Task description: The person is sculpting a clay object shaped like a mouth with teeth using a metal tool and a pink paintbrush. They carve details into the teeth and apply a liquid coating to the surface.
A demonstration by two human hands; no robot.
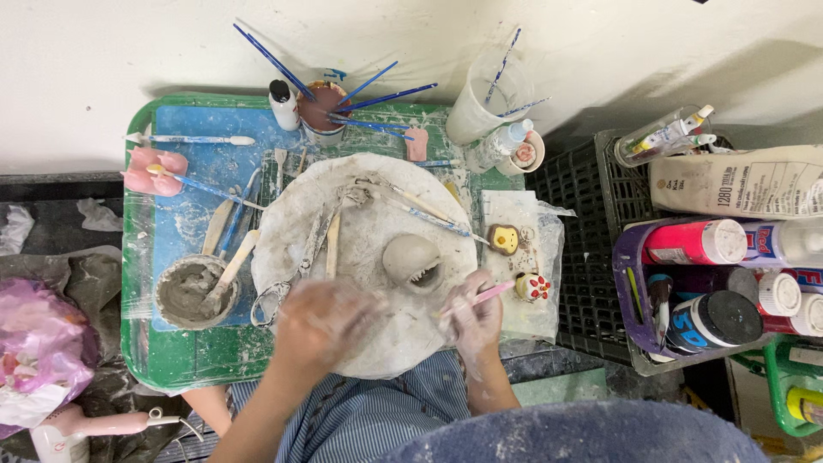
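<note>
Clay piece (411,260), small, grey and probably soft, is sitting on the round clay-smeared board (369,343); cupping its base looks safest. Right hand (473,319) is pinching a pink-handled tool (480,297) beside it. Left hand (321,321) is blurring, grip unreadable. Loose modelling tools (321,244) are crowding the left approach, and painted figurines (517,261) are lying right.

Bright, even light fills the picture. Dark shadows fall on the wall at top right. The left hand (321,321) looks blurry.
</note>
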